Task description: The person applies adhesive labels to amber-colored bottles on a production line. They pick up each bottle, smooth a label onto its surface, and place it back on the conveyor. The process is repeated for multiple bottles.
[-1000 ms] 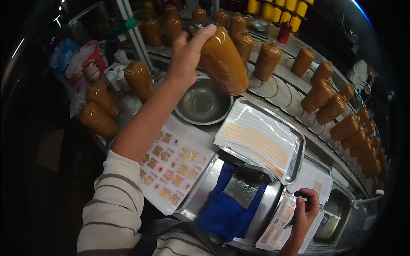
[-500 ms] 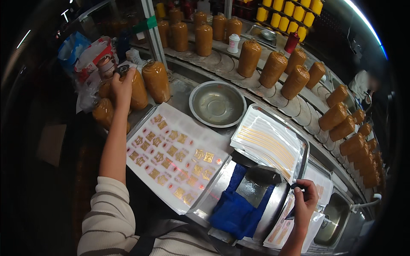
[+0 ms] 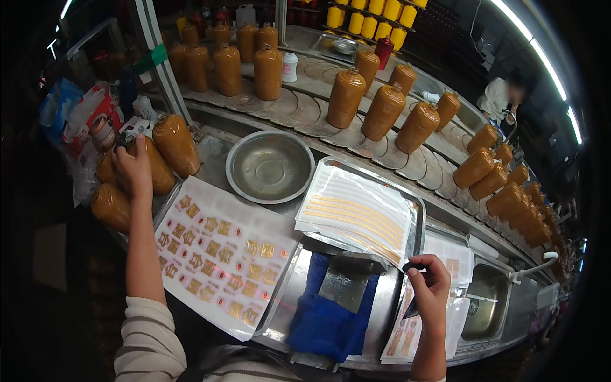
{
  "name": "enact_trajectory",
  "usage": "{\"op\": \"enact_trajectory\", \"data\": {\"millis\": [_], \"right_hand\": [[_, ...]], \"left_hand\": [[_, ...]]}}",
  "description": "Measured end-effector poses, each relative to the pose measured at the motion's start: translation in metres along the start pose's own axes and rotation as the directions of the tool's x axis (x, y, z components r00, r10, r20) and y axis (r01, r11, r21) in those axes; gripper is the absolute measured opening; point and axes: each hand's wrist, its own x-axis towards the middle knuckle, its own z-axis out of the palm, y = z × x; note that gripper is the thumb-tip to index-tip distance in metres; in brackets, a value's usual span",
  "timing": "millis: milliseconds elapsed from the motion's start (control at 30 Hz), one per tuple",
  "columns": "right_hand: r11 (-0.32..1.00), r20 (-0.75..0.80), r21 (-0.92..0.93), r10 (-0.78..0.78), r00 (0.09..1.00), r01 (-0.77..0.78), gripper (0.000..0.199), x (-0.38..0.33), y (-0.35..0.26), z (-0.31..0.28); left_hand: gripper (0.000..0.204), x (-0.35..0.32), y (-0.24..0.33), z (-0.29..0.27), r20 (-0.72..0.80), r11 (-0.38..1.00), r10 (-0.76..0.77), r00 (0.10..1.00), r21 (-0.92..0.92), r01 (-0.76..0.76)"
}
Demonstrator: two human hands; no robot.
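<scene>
At the left, my left hand (image 3: 133, 167) is closed at the neck of an amber-brown bottle (image 3: 158, 167); other brown bottles stand close around it, one just to the right (image 3: 176, 146). My right hand (image 3: 431, 290) is closed on a small dark tool (image 3: 410, 311), its black end showing above the fingers and a thin pointed part below. What kind of tool it is I cannot tell. Between my arms lies a sheet of gold decals (image 3: 210, 254). Beside my right hand is a stack of white sheets with gold stripes (image 3: 356, 216).
A metal basin (image 3: 270, 167) stands behind the decal sheet. A blue cloth (image 3: 328, 325) lies beside a dark block (image 3: 347, 280). Brown bottles (image 3: 384, 111) line a plated conveyor (image 3: 299, 114). A sink (image 3: 487, 309) is at the right, and a person (image 3: 499, 99) is far right.
My view has turned right, so the bench sits further left. Conveyor bottles have moved rightward past the small white bottle. My left hand stays at the bottle's neck; my right keeps the tool.
</scene>
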Motion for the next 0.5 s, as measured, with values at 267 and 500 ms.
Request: {"op": "enact_trajectory", "data": {"millis": [267, 500], "right_hand": [[0.999, -0.079, 0.009, 0.034, 0.996, -0.033, 0.019, -0.009, 0.006, -0.013], [0.997, -0.125, -0.009, 0.075, 0.989, -0.076, 0.018, -0.017, 0.019, -0.023]], "left_hand": [[0.047, -0.063, 0.192, 0.015, 0.068, 0.597, 0.349, 0.934, -0.785, -0.166], [0.078, -0.045, 0.326, 0.203, 0.449, 0.819, 0.238, 0.861, -0.57, 0.071]]}}
